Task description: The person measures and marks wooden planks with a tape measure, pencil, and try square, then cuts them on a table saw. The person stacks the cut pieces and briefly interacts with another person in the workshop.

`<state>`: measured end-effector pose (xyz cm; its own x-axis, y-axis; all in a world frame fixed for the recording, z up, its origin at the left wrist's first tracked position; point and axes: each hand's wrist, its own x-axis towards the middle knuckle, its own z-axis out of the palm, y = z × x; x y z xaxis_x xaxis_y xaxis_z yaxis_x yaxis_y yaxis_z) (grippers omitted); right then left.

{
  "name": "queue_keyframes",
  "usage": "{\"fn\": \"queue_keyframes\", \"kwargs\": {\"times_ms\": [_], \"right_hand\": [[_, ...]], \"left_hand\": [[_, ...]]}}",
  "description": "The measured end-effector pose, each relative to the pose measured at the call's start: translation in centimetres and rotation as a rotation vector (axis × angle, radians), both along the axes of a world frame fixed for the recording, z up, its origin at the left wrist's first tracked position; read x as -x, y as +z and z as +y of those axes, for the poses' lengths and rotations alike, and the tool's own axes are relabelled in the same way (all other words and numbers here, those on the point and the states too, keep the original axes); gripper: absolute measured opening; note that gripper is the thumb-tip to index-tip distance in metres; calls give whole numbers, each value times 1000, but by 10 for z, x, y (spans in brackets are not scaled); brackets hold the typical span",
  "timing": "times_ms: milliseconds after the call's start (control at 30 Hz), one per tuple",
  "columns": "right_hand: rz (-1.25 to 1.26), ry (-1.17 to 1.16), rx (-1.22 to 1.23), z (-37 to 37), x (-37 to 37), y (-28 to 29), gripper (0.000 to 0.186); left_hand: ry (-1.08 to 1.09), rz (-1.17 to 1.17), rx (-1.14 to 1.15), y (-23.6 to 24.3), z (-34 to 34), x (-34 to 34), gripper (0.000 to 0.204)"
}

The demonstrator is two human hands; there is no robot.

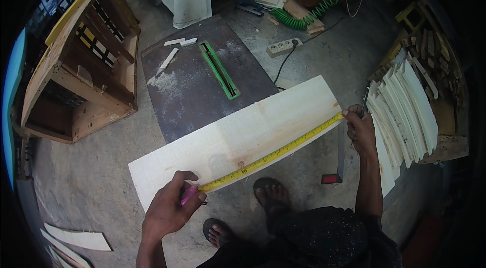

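A pale wooden board lies slanted in front of me, its far edge over a dark saw table with a green-rimmed slot. A yellow tape stretches along the board's near edge. My left hand grips the pink tape measure case at the board's left part. My right hand is closed at the tape's far end by the board's right edge, with a slim dark object, possibly a pencil, sticking up from its fingers.
A wooden cabinet frame stands left. Stacked pale slats and scrap wood are at right. A power strip, green coiled hose and offcuts lie beyond the table. More slats lie lower left. My sandalled feet are below the board.
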<state>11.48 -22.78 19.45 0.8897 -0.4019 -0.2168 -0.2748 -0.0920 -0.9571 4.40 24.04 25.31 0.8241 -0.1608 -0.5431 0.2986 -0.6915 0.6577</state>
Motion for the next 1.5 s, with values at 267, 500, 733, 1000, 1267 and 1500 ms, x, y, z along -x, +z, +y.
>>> {"fn": "queue_keyframes", "kwargs": {"times_ms": [267, 500, 733, 1000, 1267, 1500], "right_hand": [[128, -61, 200, -2, -25, -21, 29], [79, -79, 331, -6, -19, -41, 28], [147, -132, 460, 29, -12, -24, 29], [-34, -25, 848, 18, -11, -36, 35], [-109, -9, 1138, 41, -18, -39, 26], [-517, 344, 470, 130, -8, 18, 71]], "left_hand": [[337, 84, -288, -17, 116, 32, 43], [398, 34, -370, -33, 154, 38, 44], [489, 57, -330, -36, 164, 50, 44], [424, 158, -546, -37, 177, 44, 53], [234, 192, -457, -51, 193, 45, 55], [166, 206, -391, -45, 132, 17, 59]]}}
